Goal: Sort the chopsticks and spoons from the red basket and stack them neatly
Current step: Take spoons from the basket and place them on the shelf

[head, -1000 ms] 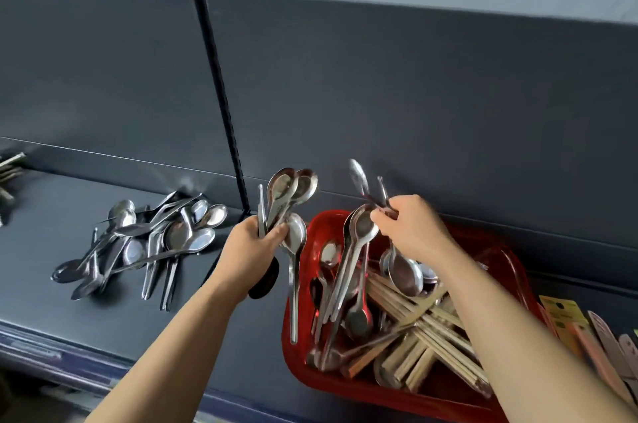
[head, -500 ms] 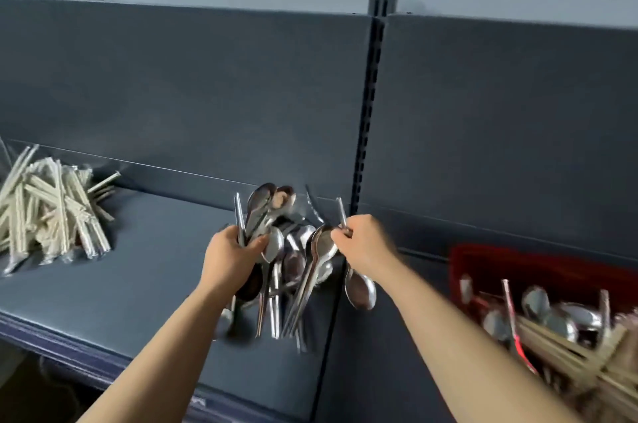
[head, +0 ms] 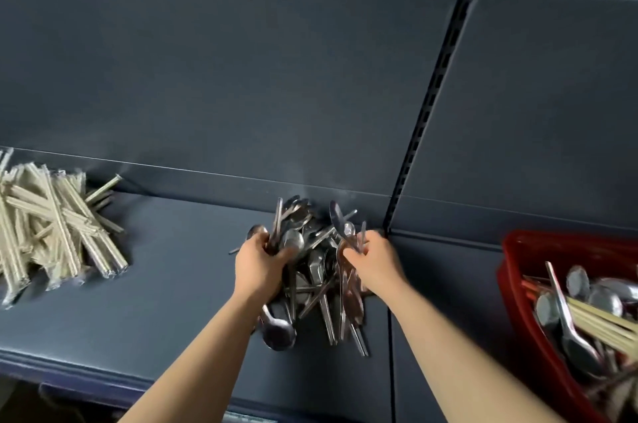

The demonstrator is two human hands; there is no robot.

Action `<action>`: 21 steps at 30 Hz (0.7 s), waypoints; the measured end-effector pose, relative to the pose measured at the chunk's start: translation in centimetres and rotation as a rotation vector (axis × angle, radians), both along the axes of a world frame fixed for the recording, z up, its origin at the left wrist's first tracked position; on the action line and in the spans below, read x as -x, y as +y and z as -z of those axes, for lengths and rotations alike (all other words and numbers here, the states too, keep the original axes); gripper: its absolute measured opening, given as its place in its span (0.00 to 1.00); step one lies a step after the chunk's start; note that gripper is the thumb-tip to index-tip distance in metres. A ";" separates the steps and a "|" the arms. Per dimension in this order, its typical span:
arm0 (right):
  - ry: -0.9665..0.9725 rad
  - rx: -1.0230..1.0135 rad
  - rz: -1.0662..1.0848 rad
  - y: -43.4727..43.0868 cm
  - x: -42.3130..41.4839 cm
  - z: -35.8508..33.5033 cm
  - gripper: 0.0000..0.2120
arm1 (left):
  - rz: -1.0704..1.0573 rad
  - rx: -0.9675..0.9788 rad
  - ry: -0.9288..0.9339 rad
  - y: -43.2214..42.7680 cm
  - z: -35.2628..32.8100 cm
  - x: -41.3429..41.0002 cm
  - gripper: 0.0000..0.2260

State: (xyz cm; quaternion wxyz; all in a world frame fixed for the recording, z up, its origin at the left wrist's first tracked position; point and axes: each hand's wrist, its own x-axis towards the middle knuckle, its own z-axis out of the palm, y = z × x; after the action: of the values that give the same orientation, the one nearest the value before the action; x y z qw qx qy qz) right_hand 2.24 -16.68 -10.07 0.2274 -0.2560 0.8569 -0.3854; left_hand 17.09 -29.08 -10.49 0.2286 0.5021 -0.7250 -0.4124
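At one spoon pile (head: pixel 319 288), left hand (head: pixel 259 263) and right hand (head: pixel 374 258) grip spoons (head: pixel 347 229).

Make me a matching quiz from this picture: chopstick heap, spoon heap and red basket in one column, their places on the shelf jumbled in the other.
1 chopstick heap
2 spoon heap
3 red basket

A right end of the shelf
B middle; left hand and right hand grip spoons over it
C left end

Pairs: 1-C, 2-B, 3-A
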 end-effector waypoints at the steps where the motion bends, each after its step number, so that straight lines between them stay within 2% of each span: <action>1: 0.002 0.001 0.015 0.1 -0.2 0.1 0.08 | 0.007 0.018 -0.002 0.1 0.1 0.0 0.07; 4: 0.026 0.015 0.040 0.3 -0.8 0.3 0.13 | 0.045 0.100 0.016 0.3 0.2 -0.2 0.08; 8: 0.113 0.035 0.049 0.9 -1.8 0.6 0.11 | 0.095 0.212 0.034 0.4 0.0 -0.6 0.10; 11: 0.150 0.078 0.060 1.6 -2.4 0.7 0.10 | 0.120 0.229 0.009 0.6 -0.2 -0.6 0.03; 13: 0.155 0.110 0.068 2.2 -2.5 0.5 0.10 | 0.125 0.214 -0.033 0.7 -0.2 -0.4 0.14; 14: 0.152 0.125 0.075 2.6 -2.6 0.4 0.12 | 0.120 0.224 -0.035 0.8 -0.4 -0.4 0.16; 21: 0.161 0.199 0.178 8.2 -1.2 -1.6 0.18 | 0.191 0.280 0.062 4.3 -2.1 1.3 0.14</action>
State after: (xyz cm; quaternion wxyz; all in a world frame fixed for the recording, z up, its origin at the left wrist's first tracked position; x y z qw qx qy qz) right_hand 3.45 -8.47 -8.50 0.0963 -0.2301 0.8494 -0.4651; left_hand 15.78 -24.76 -8.39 0.2784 0.3813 -0.8123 -0.3425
